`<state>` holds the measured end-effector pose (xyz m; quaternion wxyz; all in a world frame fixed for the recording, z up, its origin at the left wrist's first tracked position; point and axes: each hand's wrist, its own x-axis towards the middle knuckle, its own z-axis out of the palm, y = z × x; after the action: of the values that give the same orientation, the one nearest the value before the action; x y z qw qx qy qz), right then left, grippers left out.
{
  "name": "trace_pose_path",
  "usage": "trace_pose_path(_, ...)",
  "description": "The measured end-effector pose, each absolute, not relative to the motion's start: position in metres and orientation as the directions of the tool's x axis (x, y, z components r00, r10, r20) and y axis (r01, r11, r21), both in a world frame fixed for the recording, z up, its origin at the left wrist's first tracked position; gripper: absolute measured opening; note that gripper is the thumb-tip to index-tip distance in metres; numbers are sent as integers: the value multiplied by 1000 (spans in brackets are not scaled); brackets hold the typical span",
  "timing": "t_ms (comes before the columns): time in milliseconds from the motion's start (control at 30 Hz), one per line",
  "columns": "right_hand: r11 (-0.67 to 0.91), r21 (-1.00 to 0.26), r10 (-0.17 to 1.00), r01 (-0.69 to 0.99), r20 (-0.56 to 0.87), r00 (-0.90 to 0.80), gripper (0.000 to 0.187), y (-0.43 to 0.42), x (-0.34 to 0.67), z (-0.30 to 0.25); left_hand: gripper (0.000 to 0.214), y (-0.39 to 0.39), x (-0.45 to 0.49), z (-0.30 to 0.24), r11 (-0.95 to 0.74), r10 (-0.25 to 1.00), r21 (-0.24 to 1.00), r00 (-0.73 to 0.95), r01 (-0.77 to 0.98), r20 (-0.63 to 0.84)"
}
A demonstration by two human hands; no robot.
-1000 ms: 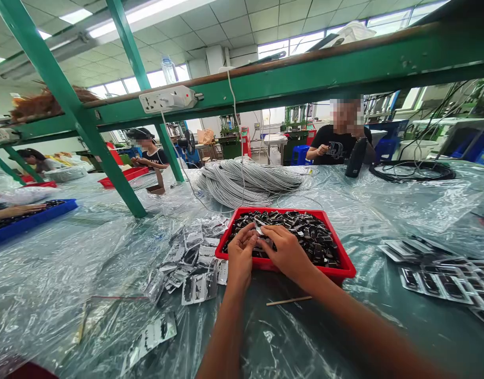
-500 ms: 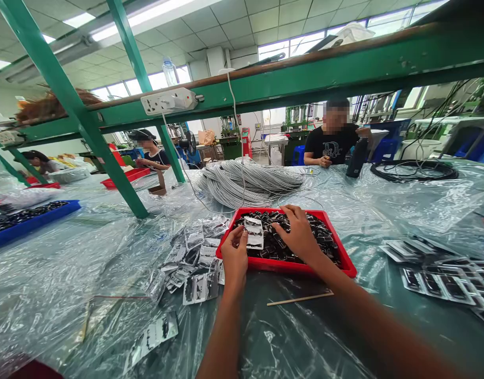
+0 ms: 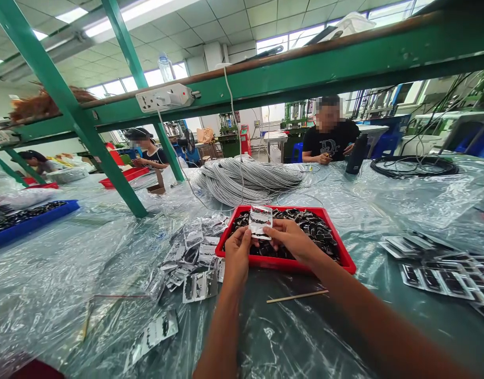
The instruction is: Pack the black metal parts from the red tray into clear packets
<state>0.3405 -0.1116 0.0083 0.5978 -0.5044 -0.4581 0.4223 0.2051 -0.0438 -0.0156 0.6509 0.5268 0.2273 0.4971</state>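
A small silvery-white rectangular sheet with dark cut-outs (image 3: 261, 217) is held up over the near left part of a red tray (image 3: 347, 266). My left hand (image 3: 238, 251) pinches its lower left edge. My right hand (image 3: 291, 238) grips its lower right side, thumb in front. Many small black pieces (image 3: 315, 231) fill the tray beneath. Left of the tray lies a loose heap of similar silvery sheets (image 3: 192, 245). On the right, flat silvery sheets with black pieces set in them (image 3: 435, 279) lie in overlapping rows.
A thin wooden stick (image 3: 297, 297) lies before the tray. Behind it sits a large coil of grey cable (image 3: 245, 181). A green shelf frame (image 3: 111, 168) crosses the view. Further off are a blue tray (image 3: 63, 211), a dark bottle (image 3: 356, 155) and a seated person (image 3: 331, 139).
My right hand has moved left and down from above the black pieces and closed on the sheet. The sheet has shifted slightly right and up, and both hands now hold it.
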Motion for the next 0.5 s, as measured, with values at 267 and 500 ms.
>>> trace_pose_path(267, 82, -975, 914, 208, 156, 375, 36, -110, 335, 4, 37, -46, 204, -14, -127, 926, 940, 303, -315, 226)
trace_pose_path(500, 258, -657, 867, 708, 481, 130, 31, -112, 330, 6, 32, -41, 193, -10, -145, 770, 962, 584, -232, 257)
